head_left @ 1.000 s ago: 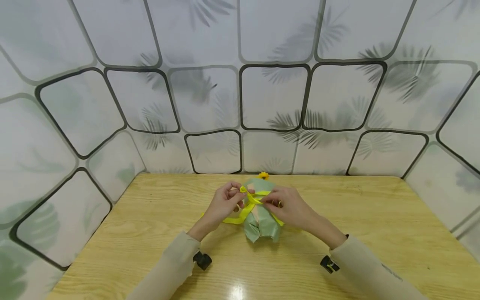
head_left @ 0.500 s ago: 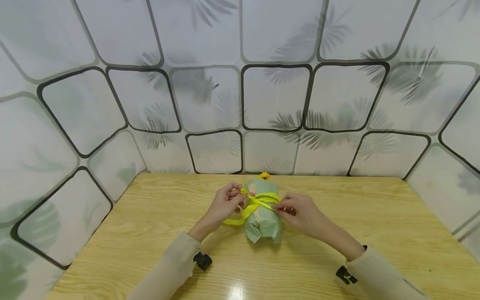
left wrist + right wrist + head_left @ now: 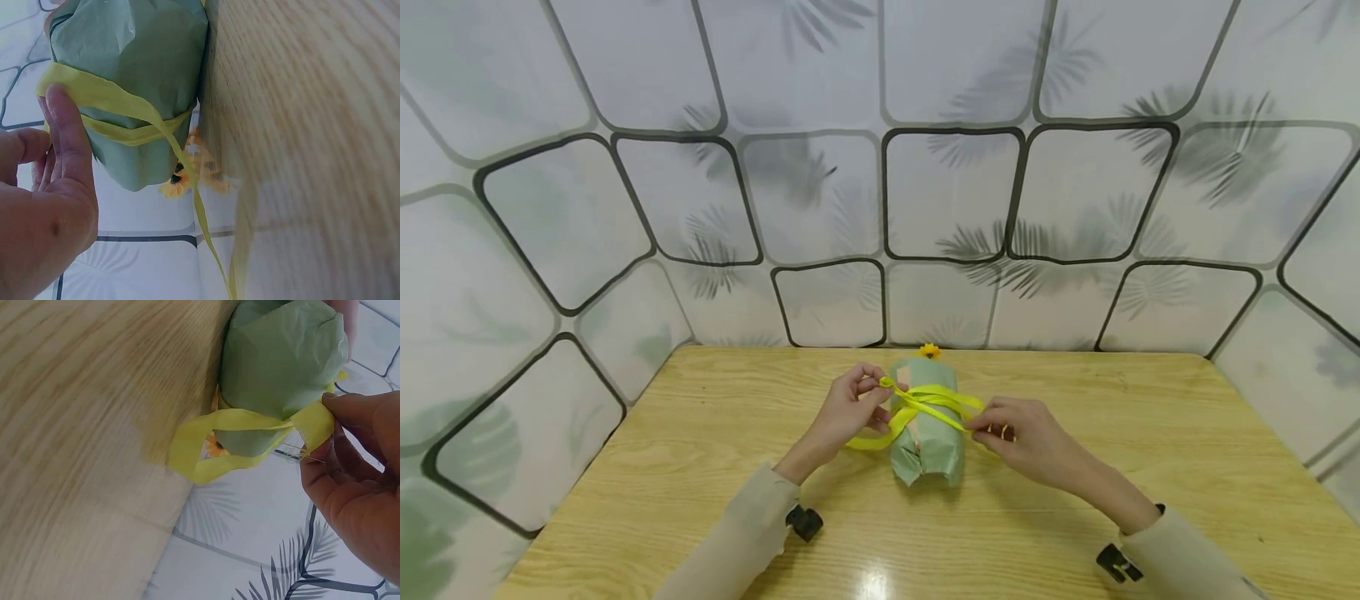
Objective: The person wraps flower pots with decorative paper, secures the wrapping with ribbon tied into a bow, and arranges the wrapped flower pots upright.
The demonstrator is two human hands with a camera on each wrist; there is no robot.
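Note:
A bouquet wrapped in pale green paper (image 3: 938,457) lies on the table, an orange-yellow flower (image 3: 929,351) showing at its far end. Round its middle runs a yellow ribbon (image 3: 106,94), crossed on top. My left hand (image 3: 848,410) pinches the ribbon by a small loop at the bouquet's left side. On the other side, my right hand (image 3: 1028,438) holds a ribbon end between thumb and fingers, pulled out to the right. The right wrist view shows a slack ribbon loop (image 3: 190,447) beside the wrapping. One tail hangs down past the bouquet in the left wrist view.
The wooden table (image 3: 700,500) reaches back to a patterned wall covering (image 3: 955,200) with dark outlines and leaf prints. A small black device (image 3: 805,523) sits at the left wrist, and another (image 3: 1118,564) at the right.
My right hand has moved right and slightly toward me, drawing the ribbon end out across the bouquet. A ribbon loop now shows at the bouquet's right side. My left hand has stayed nearly still.

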